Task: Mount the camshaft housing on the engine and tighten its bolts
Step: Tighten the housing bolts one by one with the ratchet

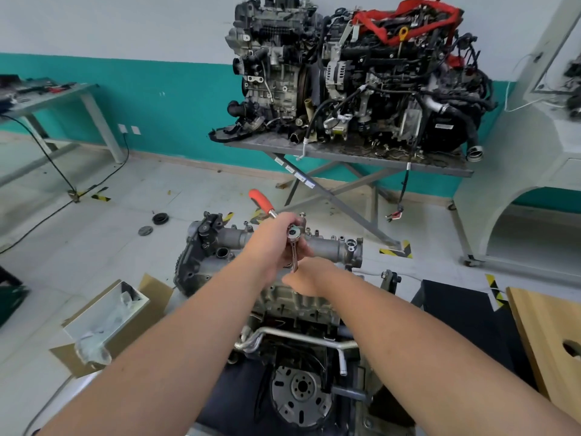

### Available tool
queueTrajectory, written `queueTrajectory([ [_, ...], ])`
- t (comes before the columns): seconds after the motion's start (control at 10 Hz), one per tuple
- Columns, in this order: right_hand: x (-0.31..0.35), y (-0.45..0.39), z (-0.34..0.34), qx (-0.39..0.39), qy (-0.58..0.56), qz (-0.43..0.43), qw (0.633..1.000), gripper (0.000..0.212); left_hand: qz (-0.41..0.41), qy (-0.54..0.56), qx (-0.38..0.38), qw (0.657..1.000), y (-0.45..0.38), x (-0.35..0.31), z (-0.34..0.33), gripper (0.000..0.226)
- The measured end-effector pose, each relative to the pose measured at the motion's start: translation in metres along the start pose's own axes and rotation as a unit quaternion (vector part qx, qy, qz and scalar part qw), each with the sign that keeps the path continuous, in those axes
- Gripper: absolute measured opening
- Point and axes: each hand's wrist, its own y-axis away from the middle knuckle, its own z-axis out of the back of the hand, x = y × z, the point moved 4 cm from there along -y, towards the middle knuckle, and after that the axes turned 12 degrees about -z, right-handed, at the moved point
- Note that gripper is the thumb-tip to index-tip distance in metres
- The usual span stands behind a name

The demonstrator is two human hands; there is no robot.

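While both arms reach fwd over the engine (292,309), L hand (276,243) grips the ratchet (294,232) at its head, red handle (262,201) sticking out up-left. R hand (309,278) sits just below, fingers curled near the ratchet's extension; grip on it cannot be told. Housing (330,247) lies across top of engine, under the hands, bolts (316,231) along its far edge. Carton (103,322) on floor at left; two engines on table (345,152) behind.

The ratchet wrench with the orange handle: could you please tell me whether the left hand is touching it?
Touching. The head view shows the left hand curled round the ratchet wrench at its head, above the camshaft housing, with the orange handle sticking out behind the hand.
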Motion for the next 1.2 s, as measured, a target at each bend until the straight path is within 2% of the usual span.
queueTrajectory([
  [0.1,-0.001,0.002,0.002,0.001,-0.008,-0.009,1.000,0.048,0.010,-0.191,0.045,0.980,-0.005,-0.017,-0.003,0.017],
  [0.2,-0.004,-0.002,0.002,0.006,-0.009,-0.017,1.000,0.046,-0.007,-0.394,0.093,0.914,-0.009,-0.031,-0.002,0.021],
  [0.3,0.004,-0.003,-0.003,-0.003,0.012,-0.021,1.000,0.038,-0.108,-0.640,0.186,0.738,-0.021,-0.054,-0.015,0.021],
  [0.4,0.005,-0.004,-0.004,-0.005,0.008,-0.036,0.999,0.034,-0.194,-0.747,0.247,0.586,-0.019,-0.060,-0.031,0.016],
  [0.5,-0.002,0.004,0.006,-0.029,-0.023,-0.072,0.997,0.033,-0.417,-0.763,0.313,0.382,-0.002,-0.043,-0.042,0.019],
  [0.6,0.015,-0.001,0.011,-0.154,-0.092,-0.095,0.979,0.024,-0.579,-0.676,0.250,0.381,0.010,-0.037,-0.031,0.027],
  [0.7,0.036,0.024,0.025,-0.261,-0.283,-0.149,0.911,0.030,-0.560,-0.565,0.144,0.588,0.005,-0.026,-0.008,0.042],
  [0.8,0.028,0.019,0.032,-0.351,-0.167,-0.242,0.889,0.040,-0.430,-0.402,0.189,0.786,-0.005,-0.017,-0.005,0.032],
  [0.9,0.000,-0.018,0.012,-0.230,-0.086,-0.080,0.966,0.025,-0.145,-0.021,0.098,0.984,-0.003,0.011,-0.007,0.029],
  [1.0,0.012,-0.017,-0.012,-0.029,-0.029,-0.039,0.998,0.034,-0.044,0.058,0.053,0.996,-0.003,0.011,-0.010,0.046],
  [1.1,0.012,-0.013,-0.009,-0.042,-0.016,-0.042,0.998,0.029,0.009,0.021,0.058,0.998,-0.010,0.005,-0.003,0.034],
  [1.2,0.003,-0.012,-0.008,-0.047,-0.037,-0.052,0.997,0.035,0.027,-0.076,0.098,0.992,-0.015,-0.009,0.000,0.021],
])
